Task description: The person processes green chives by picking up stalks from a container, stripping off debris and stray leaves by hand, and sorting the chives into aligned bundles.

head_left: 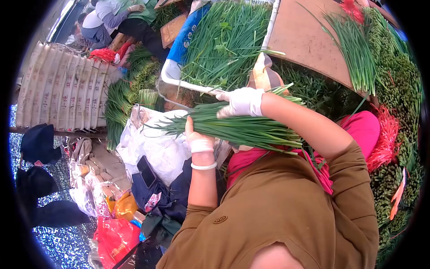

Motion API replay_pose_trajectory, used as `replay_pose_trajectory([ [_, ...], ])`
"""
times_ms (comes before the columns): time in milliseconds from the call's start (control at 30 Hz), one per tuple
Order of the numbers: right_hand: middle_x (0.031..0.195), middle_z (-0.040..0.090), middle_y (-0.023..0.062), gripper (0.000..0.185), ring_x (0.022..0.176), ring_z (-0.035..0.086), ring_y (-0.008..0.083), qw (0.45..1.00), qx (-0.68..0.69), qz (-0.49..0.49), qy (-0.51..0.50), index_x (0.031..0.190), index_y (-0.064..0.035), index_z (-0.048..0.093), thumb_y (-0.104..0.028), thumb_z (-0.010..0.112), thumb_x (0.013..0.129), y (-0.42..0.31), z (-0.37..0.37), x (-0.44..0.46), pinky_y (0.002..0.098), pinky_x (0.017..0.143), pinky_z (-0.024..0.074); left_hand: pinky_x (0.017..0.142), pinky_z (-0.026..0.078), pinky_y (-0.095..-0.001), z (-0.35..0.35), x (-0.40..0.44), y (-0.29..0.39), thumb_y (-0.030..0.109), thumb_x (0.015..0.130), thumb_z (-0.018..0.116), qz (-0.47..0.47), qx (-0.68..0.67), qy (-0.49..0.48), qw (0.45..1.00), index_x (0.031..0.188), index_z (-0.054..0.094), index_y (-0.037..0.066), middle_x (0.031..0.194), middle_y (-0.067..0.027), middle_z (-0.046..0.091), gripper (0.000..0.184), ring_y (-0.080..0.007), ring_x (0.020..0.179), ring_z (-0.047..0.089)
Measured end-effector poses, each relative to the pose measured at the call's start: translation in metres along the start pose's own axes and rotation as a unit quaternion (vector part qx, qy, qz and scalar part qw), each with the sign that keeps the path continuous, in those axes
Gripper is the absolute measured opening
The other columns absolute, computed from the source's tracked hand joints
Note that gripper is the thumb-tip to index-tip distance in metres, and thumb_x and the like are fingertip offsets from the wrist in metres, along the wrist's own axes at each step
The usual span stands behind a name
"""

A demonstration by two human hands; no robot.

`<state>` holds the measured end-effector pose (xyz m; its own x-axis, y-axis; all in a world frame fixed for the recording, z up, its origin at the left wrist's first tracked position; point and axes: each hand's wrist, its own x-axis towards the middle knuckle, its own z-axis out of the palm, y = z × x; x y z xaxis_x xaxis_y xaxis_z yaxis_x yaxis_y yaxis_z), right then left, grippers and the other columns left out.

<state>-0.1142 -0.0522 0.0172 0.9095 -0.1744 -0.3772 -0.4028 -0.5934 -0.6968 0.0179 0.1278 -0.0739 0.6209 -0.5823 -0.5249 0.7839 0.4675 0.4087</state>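
the left hand (197, 138) and gloved right hand (242, 102) hold 1 bunch of green stems (257, 129).

White sheeting (154, 136) lies beside a phone (147, 171); an orange bag (127, 207) sits near it, a red bag (115, 240) farther off.

Plain brown top (277, 210), its sleeves (351, 168) reaching about the elbows, one small round dark mark (220, 219) on the cloth, bright pink trousers (362, 132), white glove (254, 102) on the right hand (236, 103), smooth white bracelet (204, 166) at the left wrist (204, 157).
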Motion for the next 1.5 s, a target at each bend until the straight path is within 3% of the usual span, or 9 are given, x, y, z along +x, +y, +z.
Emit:
replay_pose_trajectory([
  [300, 0.085, 0.063, 0.0190, 0.104, 0.081, 0.064, 0.0317, 0.972, -0.164, -0.083, 0.144, 0.140, 0.0007, 0.030, -0.059, 0.070, 0.063, -0.031, 0.043, -0.029, 0.0398, 0.074, 0.0498, 0.093, 0.043, -0.0479, 0.044, -0.017, -0.002, 0.032, 0.090, 0.050, 0.050, -0.016, -0.059, 0.997, 0.113, 0.055, 0.006, 0.107, -0.0123, 0.061, 0.035, -0.0305, 0.101, 0.056],
  [533, 0.087, 0.066, 0.0172, 0.043, 0.080, 0.065, 0.0333, 0.968, 0.044, -0.059, 0.239, 0.107, -0.0105, 0.059, -0.033, 0.064, 0.071, -0.028, -0.001, -0.046, 0.0399, 0.074, 0.0515, 0.094, 0.041, -0.0430, 0.135, -0.072, -0.010, 0.014, 0.088, 0.056, 0.106, 0.123, -0.291, 0.943, 0.128, 0.046, 0.008, 0.122, -0.0089, 0.054, 0.042, -0.0253, 0.110, 0.051],
  [667, 0.087, 0.065, 0.0188, 0.041, 0.081, 0.064, 0.0324, 0.908, 0.104, -0.109, 0.391, 0.101, -0.0059, 0.060, -0.027, 0.067, 0.066, -0.005, -0.067, -0.100, 0.0373, 0.073, 0.0504, 0.096, 0.040, -0.0442, 0.163, -0.099, -0.002, 0.019, 0.091, 0.053, 0.321, 0.162, -0.324, 0.875, 0.130, 0.044, 0.006, 0.125, -0.0121, 0.052, 0.041, -0.0281, 0.114, 0.049],
  [767, 0.089, 0.065, 0.0189, 0.045, 0.084, 0.063, 0.0347, 0.860, 0.099, -0.067, 0.496, 0.108, -0.0099, 0.059, -0.027, 0.069, 0.068, -0.002, -0.102, -0.134, 0.0382, 0.072, 0.0509, 0.098, 0.038, -0.0469, 0.135, -0.087, -0.009, 0.030, 0.094, 0.049, 0.045, 0.137, -0.561, 0.815, 0.130, 0.043, 0.005, 0.127, -0.0154, 0.050, 0.044, -0.0324, 0.115, 0.048],
  [900, 0.087, 0.065, 0.0170, 0.047, 0.082, 0.063, 0.0341, 0.794, -0.003, -0.182, 0.580, 0.112, -0.0132, 0.058, -0.024, 0.071, 0.068, -0.030, -0.102, -0.153, 0.0400, 0.067, 0.0519, 0.102, 0.033, -0.0507, 0.160, -0.130, -0.090, 0.068, 0.082, 0.045, -0.315, 0.216, -0.445, 0.810, 0.124, 0.050, 0.002, 0.119, -0.0201, 0.055, 0.079, -0.0389, 0.113, 0.049],
  [967, 0.082, 0.065, 0.0112, 0.054, 0.078, 0.063, 0.0325, 0.775, -0.091, -0.268, 0.565, 0.116, -0.0091, 0.059, -0.013, 0.070, 0.063, -0.033, -0.089, -0.151, 0.0396, 0.073, 0.0492, 0.105, 0.030, -0.0505, 0.164, -0.112, -0.118, 0.070, 0.082, 0.043, -0.435, -0.005, -0.479, 0.763, 0.127, 0.046, 0.001, 0.124, -0.0190, 0.052, 0.082, -0.0362, 0.118, 0.047],
  [1033, 0.094, 0.064, 0.0087, 0.061, 0.092, 0.062, 0.0279, 0.843, -0.173, -0.225, 0.457, 0.121, -0.0137, 0.056, -0.011, 0.068, 0.061, -0.039, -0.069, -0.161, 0.0403, 0.085, 0.0442, 0.103, 0.034, -0.0466, 0.173, -0.094, -0.117, 0.064, 0.084, 0.047, -0.339, 0.126, -0.374, 0.854, 0.131, 0.043, 0.003, 0.127, -0.0161, 0.049, 0.076, -0.0318, 0.118, 0.047],
  [1200, 0.133, 0.047, 0.0082, 0.067, 0.121, 0.047, 0.0262, 0.802, -0.272, -0.166, 0.506, 0.135, -0.0172, 0.042, -0.015, 0.062, 0.071, -0.018, -0.014, -0.165, 0.0446, 0.099, 0.0351, 0.101, 0.038, -0.0464, 0.127, -0.059, -0.073, 0.059, 0.087, 0.044, -0.424, 0.066, -0.294, 0.854, 0.134, 0.039, 0.006, 0.131, -0.0142, 0.046, 0.071, -0.0302, 0.119, 0.047],
  [1500, 0.130, 0.052, 0.0081, 0.044, 0.122, 0.047, 0.0226, 0.824, -0.285, -0.195, 0.449, 0.127, -0.0125, 0.051, -0.016, 0.046, 0.083, 0.010, 0.025, -0.148, 0.0459, 0.101, 0.0338, 0.079, 0.053, -0.0387, 0.160, -0.029, -0.058, 0.030, 0.083, 0.058, -0.391, 0.257, -0.354, 0.810, 0.121, 0.051, 0.001, 0.104, -0.0147, 0.060, 0.049, -0.0226, 0.091, 0.061],
])
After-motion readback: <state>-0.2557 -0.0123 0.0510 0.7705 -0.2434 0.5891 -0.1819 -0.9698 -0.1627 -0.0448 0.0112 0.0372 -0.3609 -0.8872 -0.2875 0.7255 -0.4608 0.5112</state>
